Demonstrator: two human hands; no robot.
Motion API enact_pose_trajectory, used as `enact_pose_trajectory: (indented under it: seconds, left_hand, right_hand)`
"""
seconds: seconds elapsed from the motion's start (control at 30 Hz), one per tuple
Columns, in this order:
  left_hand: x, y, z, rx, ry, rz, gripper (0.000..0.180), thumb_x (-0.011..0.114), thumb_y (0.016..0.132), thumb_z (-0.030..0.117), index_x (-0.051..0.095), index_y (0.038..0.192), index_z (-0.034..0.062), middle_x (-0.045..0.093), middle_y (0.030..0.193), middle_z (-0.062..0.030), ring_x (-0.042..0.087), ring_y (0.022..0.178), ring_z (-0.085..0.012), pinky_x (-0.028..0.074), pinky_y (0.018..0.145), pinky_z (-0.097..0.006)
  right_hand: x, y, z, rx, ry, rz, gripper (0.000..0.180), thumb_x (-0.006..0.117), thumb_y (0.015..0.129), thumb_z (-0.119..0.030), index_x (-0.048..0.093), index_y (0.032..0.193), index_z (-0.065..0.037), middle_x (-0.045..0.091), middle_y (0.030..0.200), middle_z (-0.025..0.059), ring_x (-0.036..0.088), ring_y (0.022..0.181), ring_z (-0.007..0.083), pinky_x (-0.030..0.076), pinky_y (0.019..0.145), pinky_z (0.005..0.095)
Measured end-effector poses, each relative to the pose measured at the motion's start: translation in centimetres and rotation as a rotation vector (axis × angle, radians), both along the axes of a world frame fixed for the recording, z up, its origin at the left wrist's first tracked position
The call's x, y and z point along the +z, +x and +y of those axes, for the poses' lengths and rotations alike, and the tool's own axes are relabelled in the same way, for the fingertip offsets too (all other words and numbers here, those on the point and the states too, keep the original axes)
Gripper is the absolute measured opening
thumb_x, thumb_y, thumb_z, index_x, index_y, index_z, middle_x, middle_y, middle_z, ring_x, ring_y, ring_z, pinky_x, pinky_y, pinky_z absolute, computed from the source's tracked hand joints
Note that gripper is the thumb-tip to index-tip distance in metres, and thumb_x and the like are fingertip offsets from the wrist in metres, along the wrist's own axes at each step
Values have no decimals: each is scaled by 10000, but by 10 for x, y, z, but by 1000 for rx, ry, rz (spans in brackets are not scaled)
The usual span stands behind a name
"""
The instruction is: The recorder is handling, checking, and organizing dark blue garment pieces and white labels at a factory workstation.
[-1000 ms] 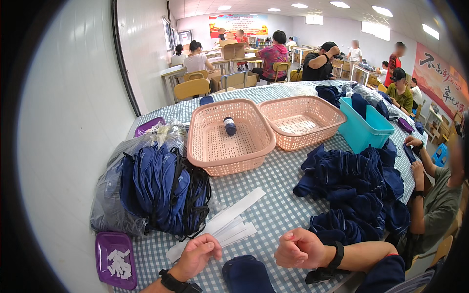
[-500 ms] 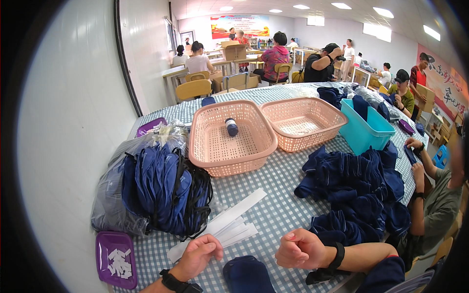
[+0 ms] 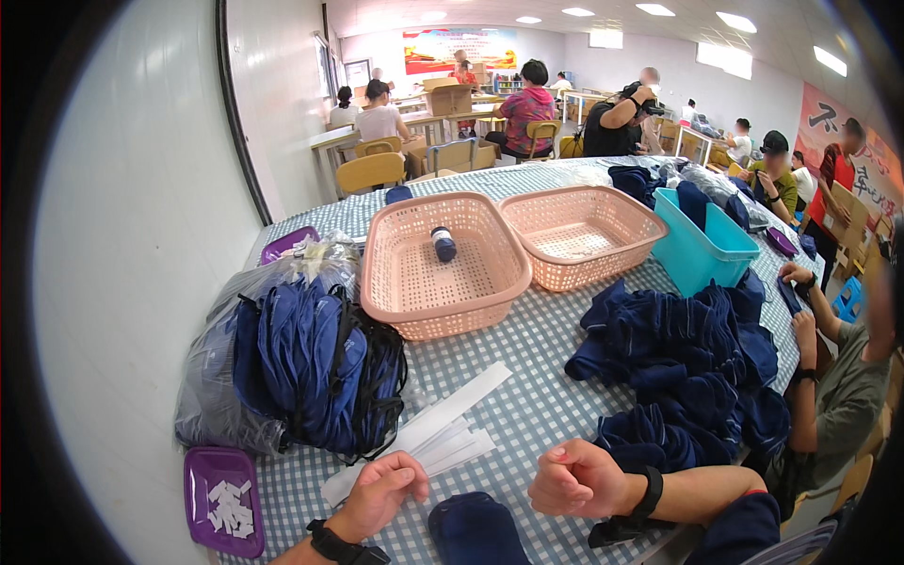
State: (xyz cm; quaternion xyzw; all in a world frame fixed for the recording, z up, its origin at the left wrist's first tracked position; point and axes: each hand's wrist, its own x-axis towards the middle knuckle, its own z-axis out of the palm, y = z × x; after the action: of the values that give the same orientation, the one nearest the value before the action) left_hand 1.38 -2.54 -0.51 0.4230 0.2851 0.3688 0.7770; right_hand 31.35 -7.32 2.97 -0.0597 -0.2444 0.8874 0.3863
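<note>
My left hand [image 3: 381, 490] rests on the near end of a stack of white paper strips [image 3: 428, 435] lying on the checked tablecloth, fingers curled over them. Clenched in a fist, my right hand [image 3: 576, 478] hovers just right of the strips with nothing visible in it; a black band circles its wrist. A folded dark blue cloth piece [image 3: 476, 529] lies between my two forearms at the table's front edge.
A clear bag of blue bundles [image 3: 292, 363] sits left. Two pink baskets [image 3: 433, 278] [image 3: 584, 231] stand behind, one holding a small dark roll [image 3: 443, 243]. A teal bin [image 3: 702, 250], a blue cloth pile [image 3: 687, 363], a purple tray [image 3: 224, 499]. A person's arms [image 3: 810, 348] at right.
</note>
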Motion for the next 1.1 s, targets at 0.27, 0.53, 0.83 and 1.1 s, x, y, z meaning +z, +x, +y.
enact_pose_trajectory:
  seconds: [0.27,0.53,0.83,1.1]
  left_hand:
    - [0,2,0,43,-13,11,163,582,941,163,593,950,0,646,845,-109,608,774,-189,491,740,-321]
    - [2,3,-3,54,-8,9,153,569,941,154,592,938,3,642,827,-108,610,758,-191,501,747,-339]
    - [-3,-1,1,9,1,-6,193,558,949,175,603,979,-10,646,863,-110,601,815,-188,481,800,-319]
    - [0,8,-1,163,80,80,125,539,914,136,548,863,22,568,720,-78,570,685,-179,496,659,-348]
  right_hand:
    - [-1,0,1,-4,1,6,463,301,1008,-239,531,640,-78,424,491,-8,377,488,109,339,503,248]
    - [3,1,1,4,-35,-13,454,318,1002,-208,538,621,-96,445,479,-16,410,503,116,354,521,260]
    - [3,-1,-1,-8,-32,-20,462,314,1010,-226,518,613,-106,451,481,-16,408,497,110,350,511,260]
    - [-2,-1,6,-38,32,-112,600,382,1010,-340,424,457,-114,373,415,4,392,446,142,324,471,289]
